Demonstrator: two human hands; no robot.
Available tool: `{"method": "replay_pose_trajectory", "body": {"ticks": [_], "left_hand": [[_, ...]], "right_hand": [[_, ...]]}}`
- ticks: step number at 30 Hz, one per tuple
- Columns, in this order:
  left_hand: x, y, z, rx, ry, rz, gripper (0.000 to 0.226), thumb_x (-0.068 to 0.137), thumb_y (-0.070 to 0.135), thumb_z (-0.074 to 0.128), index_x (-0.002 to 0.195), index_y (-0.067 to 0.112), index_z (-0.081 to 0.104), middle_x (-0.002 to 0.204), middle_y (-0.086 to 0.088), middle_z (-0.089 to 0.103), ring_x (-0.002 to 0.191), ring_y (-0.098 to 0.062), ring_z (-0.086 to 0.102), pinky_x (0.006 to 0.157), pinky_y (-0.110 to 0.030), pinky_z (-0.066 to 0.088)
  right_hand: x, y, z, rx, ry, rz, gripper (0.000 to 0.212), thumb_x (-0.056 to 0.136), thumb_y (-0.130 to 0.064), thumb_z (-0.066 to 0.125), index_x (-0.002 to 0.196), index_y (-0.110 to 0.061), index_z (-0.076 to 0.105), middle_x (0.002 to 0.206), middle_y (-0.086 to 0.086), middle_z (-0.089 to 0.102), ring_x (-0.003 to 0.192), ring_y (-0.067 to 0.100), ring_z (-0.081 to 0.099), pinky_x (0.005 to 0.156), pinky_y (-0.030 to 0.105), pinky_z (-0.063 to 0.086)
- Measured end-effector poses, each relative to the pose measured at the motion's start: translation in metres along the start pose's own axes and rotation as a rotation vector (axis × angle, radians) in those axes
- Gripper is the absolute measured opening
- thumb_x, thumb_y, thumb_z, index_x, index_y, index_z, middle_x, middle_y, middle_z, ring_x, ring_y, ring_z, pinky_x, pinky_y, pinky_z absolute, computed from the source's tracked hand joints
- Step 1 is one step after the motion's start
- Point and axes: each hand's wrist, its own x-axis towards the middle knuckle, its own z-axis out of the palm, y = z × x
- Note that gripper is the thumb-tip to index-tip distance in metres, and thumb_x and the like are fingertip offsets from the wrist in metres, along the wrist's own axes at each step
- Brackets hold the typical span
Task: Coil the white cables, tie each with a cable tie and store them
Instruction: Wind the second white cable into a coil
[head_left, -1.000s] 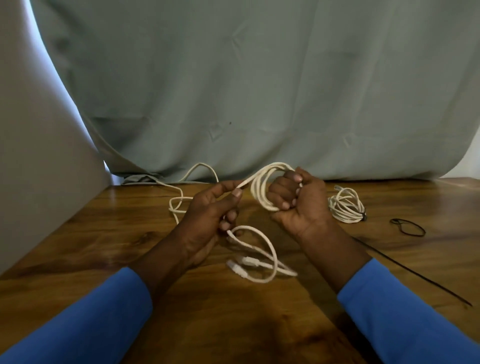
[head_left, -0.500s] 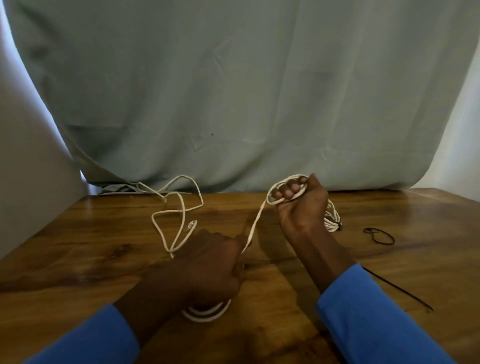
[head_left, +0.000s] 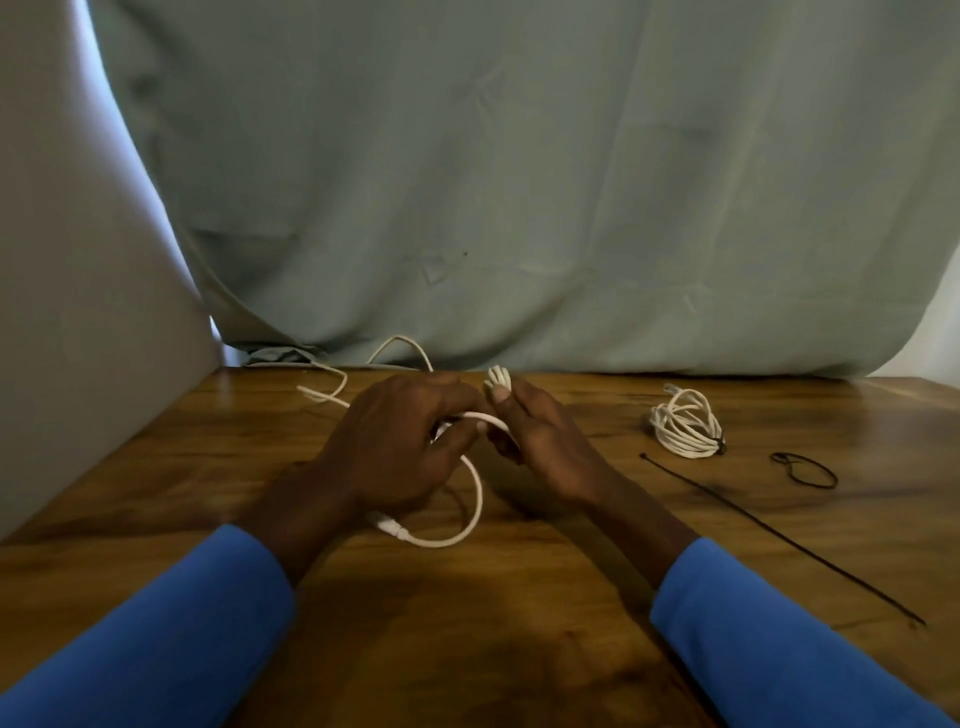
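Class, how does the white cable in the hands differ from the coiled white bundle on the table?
The held white cable trails a loose loop; the white cable bundle is fully wound. The left hand and right hand grip the first; the bundle lies untouched. Both white.

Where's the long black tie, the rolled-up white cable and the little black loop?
long black cable tie (head_left: 779, 538), head view, middle of its strap.
coiled white cable (head_left: 675, 440), head view, near side of the bundle.
small black loop (head_left: 784, 460), head view, its left end.
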Motion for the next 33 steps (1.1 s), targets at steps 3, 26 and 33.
{"method": "replay_pose_trajectory", "body": {"ticks": [3, 26, 33], "left_hand": [[0.001, -0.010, -0.003, -0.096, 0.051, -0.122, 0.023, 0.087, 0.052, 0.065, 0.091, 0.032, 0.077, 0.079, 0.014, 0.068, 0.071, -0.004, 0.062, 0.065, -0.037, 0.051], [0.003, -0.032, -0.053, -1.607, 0.055, -0.613, 0.062, 0.056, 0.018, 0.097, 0.115, 0.013, 0.076, 0.075, -0.002, 0.062, 0.066, -0.011, 0.066, 0.068, -0.033, 0.063], [0.013, -0.022, -0.036, -1.264, 0.364, -0.716, 0.024, 0.105, 0.004, 0.047, 0.108, 0.020, 0.065, 0.074, -0.003, 0.059, 0.042, -0.004, 0.047, 0.037, -0.018, 0.041]], "right_hand": [[-0.003, -0.007, 0.000, 0.250, -0.079, 0.077, 0.043, 0.113, -0.029, 0.036, 0.082, -0.006, 0.054, 0.055, 0.005, 0.045, 0.045, 0.013, 0.038, 0.047, 0.027, 0.031], [0.005, -0.011, -0.024, 1.034, -0.281, 0.392, 0.053, 0.102, -0.049, 0.041, 0.056, -0.023, 0.043, 0.041, -0.009, 0.026, 0.033, 0.006, 0.013, 0.038, 0.018, 0.008], [0.001, -0.014, -0.023, 1.108, -0.634, 0.357, 0.053, 0.103, -0.055, 0.045, 0.060, -0.024, 0.043, 0.048, -0.008, 0.018, 0.038, 0.007, 0.013, 0.038, 0.022, 0.013]]}}
